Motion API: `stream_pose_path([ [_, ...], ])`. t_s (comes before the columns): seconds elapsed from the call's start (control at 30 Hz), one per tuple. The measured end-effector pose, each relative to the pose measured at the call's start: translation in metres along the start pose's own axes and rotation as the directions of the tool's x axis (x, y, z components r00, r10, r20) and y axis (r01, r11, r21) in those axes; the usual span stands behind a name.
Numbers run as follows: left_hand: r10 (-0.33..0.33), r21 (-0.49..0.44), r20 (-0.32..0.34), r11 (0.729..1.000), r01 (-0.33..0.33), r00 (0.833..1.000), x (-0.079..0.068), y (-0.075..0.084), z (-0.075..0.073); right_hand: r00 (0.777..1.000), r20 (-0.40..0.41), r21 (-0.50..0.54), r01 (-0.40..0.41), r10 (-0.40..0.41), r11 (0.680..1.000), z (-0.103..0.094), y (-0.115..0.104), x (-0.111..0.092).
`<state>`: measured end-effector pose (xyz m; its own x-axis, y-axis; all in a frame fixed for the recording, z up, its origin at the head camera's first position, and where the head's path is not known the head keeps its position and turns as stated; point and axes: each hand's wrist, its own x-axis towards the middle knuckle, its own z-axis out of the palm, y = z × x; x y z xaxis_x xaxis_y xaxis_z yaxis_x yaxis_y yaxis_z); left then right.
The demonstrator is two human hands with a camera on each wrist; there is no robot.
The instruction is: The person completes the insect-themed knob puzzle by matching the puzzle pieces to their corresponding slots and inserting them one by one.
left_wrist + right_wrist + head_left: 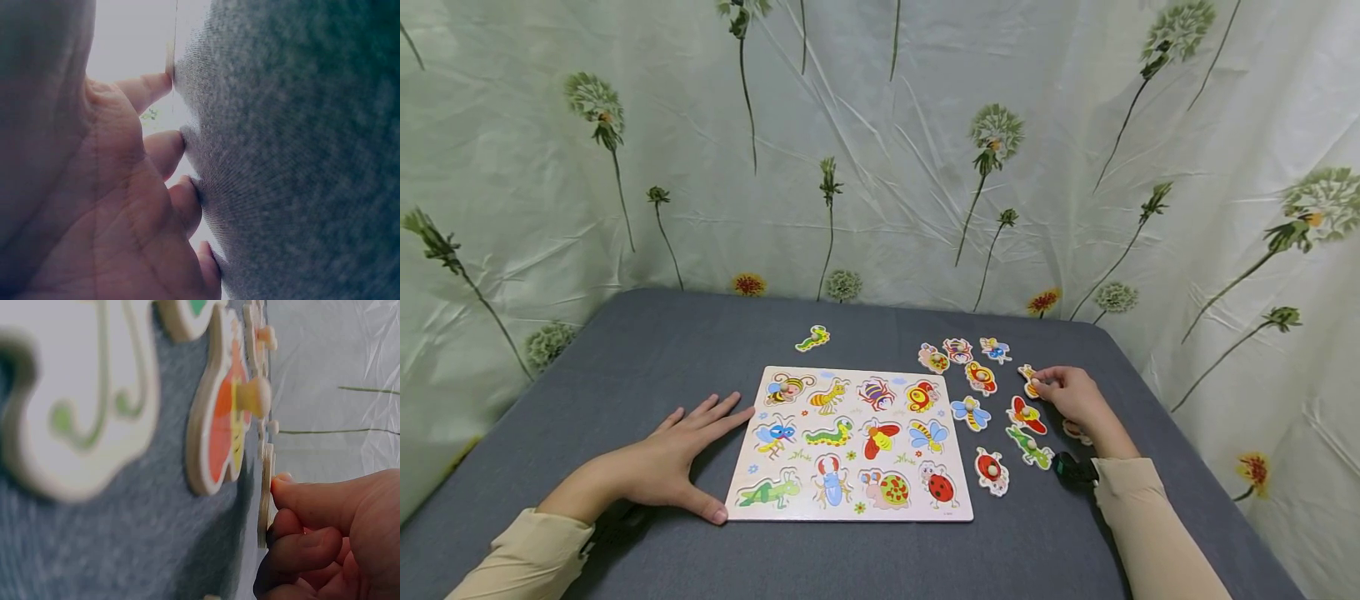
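Head view: the left hand is resting with wide fingers at the board's left edge; on the counter's right, the right hand is pinching a yellow piece. Left wrist: fingers are lying apart. Right wrist: the piece is looking light, stiff; its rim is probably offering secure hold.

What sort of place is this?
Probably an indoor tabletop filming setup, though the wider room isn't visible: a dandelion-print sheet hanging as backdrop, a dark grey table, and a bug puzzle board on it.

Wide gap between caterpillar piece, snail piece; dragonfly piece obstructs board's right.
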<state>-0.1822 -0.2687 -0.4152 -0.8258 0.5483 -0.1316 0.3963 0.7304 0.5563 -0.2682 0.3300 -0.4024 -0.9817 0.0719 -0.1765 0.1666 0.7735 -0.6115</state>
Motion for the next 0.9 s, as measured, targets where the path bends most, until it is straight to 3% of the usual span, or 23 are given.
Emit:
stream_pose_path([
  [0.63,0.0,0.0,-0.004,1.0,0.0,1.0,-0.001,0.0,0.0,0.996,0.021,0.093,0.08,-0.083,0.992,0.02,-0.041,-0.006],
  [0.9,0.006,-0.009,-0.004,1.0,-0.006,1.0,-0.001,0.001,-0.001,0.988,0.013,0.093,0.15,-0.152,0.984,0.029,-0.052,-0.005],
])
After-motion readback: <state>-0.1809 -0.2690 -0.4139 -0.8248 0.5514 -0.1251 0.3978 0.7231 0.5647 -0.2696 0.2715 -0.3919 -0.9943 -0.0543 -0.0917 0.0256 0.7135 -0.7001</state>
